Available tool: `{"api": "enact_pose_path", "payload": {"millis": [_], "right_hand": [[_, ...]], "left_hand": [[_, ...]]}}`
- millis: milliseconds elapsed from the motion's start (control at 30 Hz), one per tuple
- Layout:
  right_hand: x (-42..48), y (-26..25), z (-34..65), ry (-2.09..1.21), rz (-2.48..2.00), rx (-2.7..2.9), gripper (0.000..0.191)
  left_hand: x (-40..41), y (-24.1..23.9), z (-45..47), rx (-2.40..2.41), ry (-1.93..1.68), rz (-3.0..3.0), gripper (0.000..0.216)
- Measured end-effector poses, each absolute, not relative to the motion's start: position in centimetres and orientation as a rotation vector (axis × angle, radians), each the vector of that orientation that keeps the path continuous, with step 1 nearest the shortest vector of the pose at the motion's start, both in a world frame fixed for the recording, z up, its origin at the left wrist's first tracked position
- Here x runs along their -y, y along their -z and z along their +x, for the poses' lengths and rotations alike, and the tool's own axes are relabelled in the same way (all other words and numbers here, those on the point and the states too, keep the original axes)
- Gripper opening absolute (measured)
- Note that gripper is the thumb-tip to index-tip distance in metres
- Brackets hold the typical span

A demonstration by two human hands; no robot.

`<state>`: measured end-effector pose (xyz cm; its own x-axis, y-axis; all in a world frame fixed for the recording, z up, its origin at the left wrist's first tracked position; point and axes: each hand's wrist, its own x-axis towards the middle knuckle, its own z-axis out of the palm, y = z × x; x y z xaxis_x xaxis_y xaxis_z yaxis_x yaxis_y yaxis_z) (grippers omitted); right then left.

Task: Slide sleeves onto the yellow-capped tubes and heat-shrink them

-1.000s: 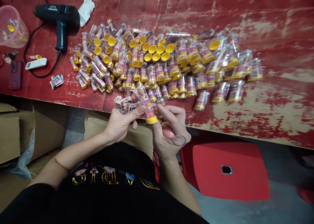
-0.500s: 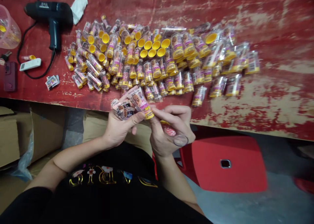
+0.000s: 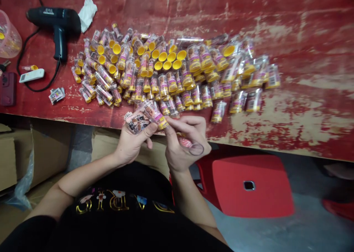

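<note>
The widest space was taken up by a worn red table (image 3: 309, 12), below whose edge cardboard boxes (image 3: 49, 149) and a red stool (image 3: 251, 204) could be seen. Across the table a long heap of capped tubes (image 3: 168, 82) was spread, many with their yellow ends turned outward. To its left were set a dark heat gun (image 3: 52, 20) and a pink basket (image 3: 12, 44).

At the near edge, the left hand (image 3: 130, 143) was closed lightly around a fan of printed labels (image 3: 135, 122). By the right hand (image 3: 177, 154), thumb and forefinger were pinched together on the lower end of a pink-and-yellow sleeve (image 3: 157, 115), which was also touched by the left thumb; whether it was filled could not be told. Under the curled remaining fingers, a clear tube (image 3: 197, 149) with pink contents was held against the palm.
</note>
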<state>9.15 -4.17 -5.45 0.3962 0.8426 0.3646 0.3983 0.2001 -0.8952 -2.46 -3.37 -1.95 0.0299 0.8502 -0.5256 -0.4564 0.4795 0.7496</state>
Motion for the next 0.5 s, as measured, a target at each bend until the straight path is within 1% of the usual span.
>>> {"api": "enact_pose_path", "payload": {"millis": [133, 233, 333, 433, 500], "right_hand": [[-1.0, 8.5, 11.2, -0.269, -1.487, 1.073, 0.014], [-5.1, 10.0, 13.3, -0.24, -1.478, 1.131, 0.018], [-5.6, 9.4, 13.8, -0.441, -1.46, 1.203, 0.024], [-2.8, 7.3, 12.2, -0.852, -1.409, 1.131, 0.022], [-0.5, 6.2, 10.4, -1.092, -1.358, 1.159, 0.026]], "left_hand": [[2.0, 1.9, -2.8, -1.126, -1.017, 0.338, 0.059], [1.2, 2.1, -3.3, -1.104, -0.998, 0.258, 0.055], [0.8, 2.4, -3.9, -1.066, -1.001, 0.164, 0.046], [0.6, 2.9, -4.1, -1.064, -1.055, 0.123, 0.039], [0.5, 3.1, -3.9, -1.082, -1.124, 0.112, 0.038]]}}
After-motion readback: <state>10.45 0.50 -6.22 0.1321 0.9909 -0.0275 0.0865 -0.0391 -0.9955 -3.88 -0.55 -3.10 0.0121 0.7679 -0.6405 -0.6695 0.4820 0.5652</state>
